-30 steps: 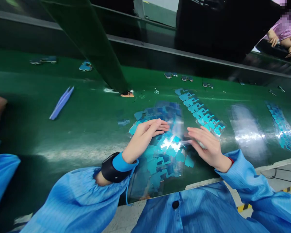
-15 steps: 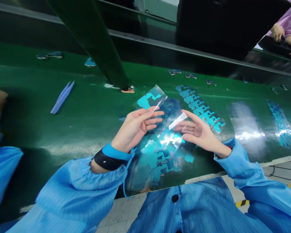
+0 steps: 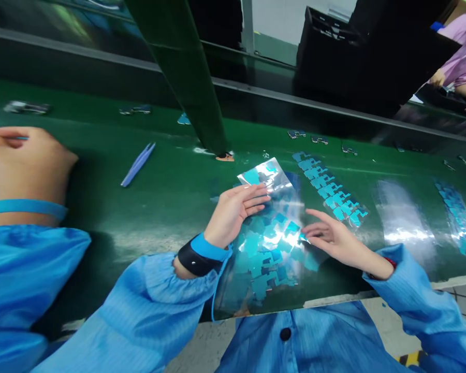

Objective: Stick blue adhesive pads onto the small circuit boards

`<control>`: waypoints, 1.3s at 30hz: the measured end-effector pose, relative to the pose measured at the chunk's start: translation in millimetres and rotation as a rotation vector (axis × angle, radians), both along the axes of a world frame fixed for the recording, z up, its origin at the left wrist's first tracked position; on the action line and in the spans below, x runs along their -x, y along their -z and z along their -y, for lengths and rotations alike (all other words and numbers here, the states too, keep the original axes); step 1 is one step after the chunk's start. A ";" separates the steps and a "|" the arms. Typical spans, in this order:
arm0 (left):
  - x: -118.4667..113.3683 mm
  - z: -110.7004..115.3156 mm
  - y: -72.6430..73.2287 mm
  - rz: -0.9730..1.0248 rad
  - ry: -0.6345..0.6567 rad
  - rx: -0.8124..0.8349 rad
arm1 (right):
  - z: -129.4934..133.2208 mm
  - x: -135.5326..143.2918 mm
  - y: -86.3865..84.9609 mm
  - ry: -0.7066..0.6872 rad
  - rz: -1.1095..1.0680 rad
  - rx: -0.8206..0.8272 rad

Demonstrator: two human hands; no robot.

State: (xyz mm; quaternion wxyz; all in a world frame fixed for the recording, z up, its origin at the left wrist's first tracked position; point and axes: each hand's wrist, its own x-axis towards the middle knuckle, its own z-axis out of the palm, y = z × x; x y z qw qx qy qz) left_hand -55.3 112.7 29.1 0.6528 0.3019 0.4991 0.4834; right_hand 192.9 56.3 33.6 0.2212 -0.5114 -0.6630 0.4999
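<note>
My left hand (image 3: 233,215), with a blue band and a black wrist strap, pinches the lower edge of a small clear film sheet (image 3: 281,181) bearing bright blue cut-outs. The sheet is tilted and glossy. To its right, my right hand (image 3: 334,238) hovers low with its index finger stretched out and the others loosely bent. A small bright blue piece shows at its thumb tip; whether it is gripped is unclear. Beneath both hands lies a larger clear sheet (image 3: 236,292) with many loose blue film pieces (image 3: 262,280) scattered over it.
A strip of blue cut-outs (image 3: 328,186) lies behind my right hand. Farther right are a shiny clear sheet (image 3: 406,212) and another blue strip (image 3: 456,217). Purple tweezers (image 3: 137,165) lie left, near a co-worker's hand (image 3: 31,160). A green post (image 3: 194,77) rises behind the hands.
My right hand has moved down to the loose pieces, and the white strip seen at its fingers is gone from there. The left hand's sheet has tilted. A co-worker's hand has come farther into view.
</note>
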 end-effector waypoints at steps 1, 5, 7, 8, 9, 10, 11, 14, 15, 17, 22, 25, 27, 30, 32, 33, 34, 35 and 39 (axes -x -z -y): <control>-2.6 3.0 -0.7 -0.013 0.024 -0.012 | -3.6 -0.8 -4.2 0.025 0.108 -0.165; -13.7 15.2 -1.5 -0.046 0.101 -0.069 | -31.4 18.8 -23.7 -0.024 0.290 -0.731; -17.0 18.7 0.0 -0.049 0.121 -0.100 | -47.0 36.7 -27.4 -0.137 0.249 -0.817; -17.9 19.5 1.0 -0.051 0.125 -0.118 | -53.4 45.1 -27.1 -0.182 0.222 -0.814; -18.3 19.7 2.0 -0.055 0.128 -0.135 | -58.3 52.2 -25.7 -0.213 0.195 -0.789; -18.4 19.4 2.8 -0.061 0.129 -0.154 | -61.7 57.7 -23.8 -0.230 0.168 -0.749; -18.4 18.8 3.5 -0.067 0.134 -0.173 | -63.9 61.4 -21.8 -0.232 0.140 -0.706; -18.6 16.6 4.3 -0.081 0.172 -0.225 | -66.5 63.8 -17.5 -0.187 0.078 -0.578; -19.0 16.2 4.4 -0.083 0.187 -0.237 | -67.0 63.2 -17.3 -0.166 0.061 -0.534; -19.9 16.3 4.7 -0.084 0.213 -0.250 | -68.3 62.4 -18.3 -0.114 0.006 -0.430; -19.4 17.4 7.1 -0.084 0.216 -0.226 | -80.3 56.1 -23.4 0.168 -0.282 -0.309; -16.8 15.4 8.4 -0.084 0.180 -0.200 | -92.9 38.3 -30.6 0.322 -0.466 -0.293; -14.7 14.1 7.8 -0.079 0.149 -0.186 | -97.8 22.3 -37.0 0.437 -0.586 -0.197; -12.0 13.1 4.4 -0.065 0.098 -0.160 | -90.5 3.8 -43.3 0.457 -0.682 0.024; -10.8 12.5 1.8 -0.050 0.074 -0.138 | -76.1 0.5 -42.7 0.361 -0.682 0.136; -10.4 12.0 0.8 -0.041 0.067 -0.128 | -67.6 1.5 -41.0 0.298 -0.662 0.167; -10.0 11.5 0.0 -0.033 0.063 -0.119 | -59.5 3.9 -38.6 0.229 -0.633 0.187; -9.7 11.1 -0.6 -0.027 0.061 -0.111 | -52.2 7.2 -35.8 0.156 -0.603 0.200; -8.6 10.7 -1.2 -0.031 0.063 -0.097 | -36.9 24.4 -24.2 -0.074 -0.484 0.238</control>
